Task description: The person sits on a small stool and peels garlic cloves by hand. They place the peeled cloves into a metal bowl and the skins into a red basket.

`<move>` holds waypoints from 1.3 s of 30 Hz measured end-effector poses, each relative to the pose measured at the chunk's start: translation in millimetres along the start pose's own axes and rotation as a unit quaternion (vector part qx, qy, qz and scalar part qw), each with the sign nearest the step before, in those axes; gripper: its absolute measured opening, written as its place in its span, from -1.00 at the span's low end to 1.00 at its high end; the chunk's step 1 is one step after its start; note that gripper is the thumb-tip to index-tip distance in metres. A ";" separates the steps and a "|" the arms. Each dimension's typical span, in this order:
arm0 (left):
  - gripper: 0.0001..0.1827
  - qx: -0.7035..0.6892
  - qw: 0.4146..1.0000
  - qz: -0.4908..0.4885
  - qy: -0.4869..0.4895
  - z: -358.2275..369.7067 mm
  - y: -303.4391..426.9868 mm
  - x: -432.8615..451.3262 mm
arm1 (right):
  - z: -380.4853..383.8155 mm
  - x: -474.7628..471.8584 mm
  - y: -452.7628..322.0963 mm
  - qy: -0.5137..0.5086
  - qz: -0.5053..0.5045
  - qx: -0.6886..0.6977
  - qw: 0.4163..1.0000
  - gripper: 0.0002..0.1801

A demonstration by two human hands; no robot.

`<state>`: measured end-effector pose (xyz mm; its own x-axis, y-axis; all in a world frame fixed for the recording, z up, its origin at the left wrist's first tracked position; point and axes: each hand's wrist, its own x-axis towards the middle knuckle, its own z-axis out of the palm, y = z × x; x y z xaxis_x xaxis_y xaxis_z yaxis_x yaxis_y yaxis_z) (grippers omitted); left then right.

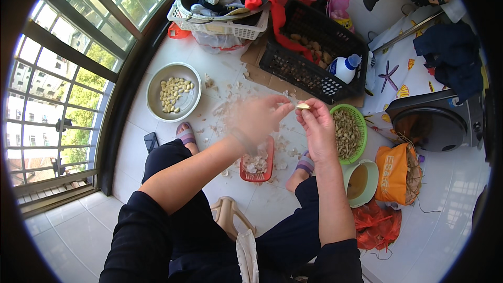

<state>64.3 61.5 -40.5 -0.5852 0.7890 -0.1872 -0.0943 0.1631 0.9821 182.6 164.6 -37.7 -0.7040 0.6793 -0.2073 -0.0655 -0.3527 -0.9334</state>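
Observation:
A pale garlic clove (303,106) is pinched between the thumb and fingers of my right hand (316,127). Close on its left, my left hand (259,116) is blurred by motion, its fingertips pointing at the clove; whether they grip any skin is unclear. Peeled garlic cloves (173,91) lie in a metal bowl (193,104) on the floor to the left. Below my hands, a red plastic basket (270,153) holds papery garlic skins (255,164). Beside my right hand stands a green basket (363,135) of what look like unpeeled garlic cloves (346,135).
Skins litter the tiles (218,116). A phone (151,142) lies left of my knee. Right are a pale green tub (374,179) of brownish liquid, an orange bag (391,175) and a red plastic bag (377,226). A black crate (310,82) and a laundry basin (184,0) stand ahead.

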 end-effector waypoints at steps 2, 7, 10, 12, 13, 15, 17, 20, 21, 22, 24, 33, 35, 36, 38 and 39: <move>-0.75 0.021 0.999 0.029 -0.012 3.1 -1.4 -2.3 | 1.5 -0.5 2.9 -0.018 -0.028 -0.051 0.998 -0.80; -0.83 0.073 0.991 0.108 0.030 5.0 -5.0 -3.3 | 5.0 -3.3 3.0 -0.025 -0.018 -0.031 0.999 -0.79; -0.86 0.086 0.987 0.133 0.034 4.7 -5.5 -3.4 | 3.8 -2.8 4.4 -0.022 -0.022 -0.031 0.999 -0.80; -0.87 0.100 0.983 0.149 0.035 3.5 -5.5 -3.5 | 3.7 -2.1 4.7 -0.022 -0.024 -0.026 0.999 -0.81; -0.87 0.115 0.979 0.164 0.037 2.7 -5.0 -3.5 | 3.4 -1.7 4.8 -0.023 -0.025 -0.023 0.999 -0.82; -0.88 0.136 0.971 0.190 0.046 2.7 -5.6 -2.9 | 2.5 -1.4 5.7 -0.026 -0.034 -0.030 0.999 -0.83; -0.89 0.148 0.964 0.212 0.058 3.7 -8.4 -1.7 | 1.3 -1.4 6.9 -0.030 -0.051 -0.050 0.997 -0.85; -0.89 0.107 0.986 0.124 0.035 3.2 -6.6 -3.3 | 2.7 -3.2 4.8 -0.043 -0.049 -0.064 0.996 -0.87; -0.88 0.052 0.996 0.064 0.024 2.6 -5.0 -3.3 | 3.8 -3.8 3.7 -0.044 -0.027 -0.032 0.998 -0.86; -0.88 -0.003 1.000 0.003 0.012 2.1 -2.8 -2.7 | 5.2 -4.4 2.7 -0.044 -0.005 0.000 0.999 -0.86; -0.88 -0.073 0.995 -0.066 0.000 2.3 -1.9 -2.0 | 5.2 -4.2 3.2 -0.051 0.029 0.055 0.997 -0.85; -0.88 0.080 0.990 0.103 0.063 0.7 -5.5 -5.1 | 11.0 -3.3 0.1 -0.067 0.147 0.192 0.968 -0.79; -0.88 0.120 0.979 0.148 0.069 2.6 -4.2 -6.6 | 6.5 -0.8 5.9 -0.063 0.155 0.172 0.971 -0.78; -0.87 0.127 0.978 0.148 0.071 1.9 -3.6 -6.8 | 8.3 -0.6 5.3 -0.062 0.154 0.168 0.972 -0.78; -0.87 0.141 0.976 0.148 0.075 0.8 -2.4 -6.5 | 13.4 -1.1 2.0 -0.059 0.153 0.162 0.973 -0.77; -0.87 0.154 0.973 0.148 0.090 -0.2 -2.5 -6.1 | 14.6 -1.0 0.9 -0.064 0.154 0.157 0.973 -0.77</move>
<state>67.9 56.2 -41.8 -0.6843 0.7162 0.1370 0.3297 0.1363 0.9342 172.9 154.2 -34.0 -0.8059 0.4313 -0.4055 -0.0357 -0.7192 -0.6939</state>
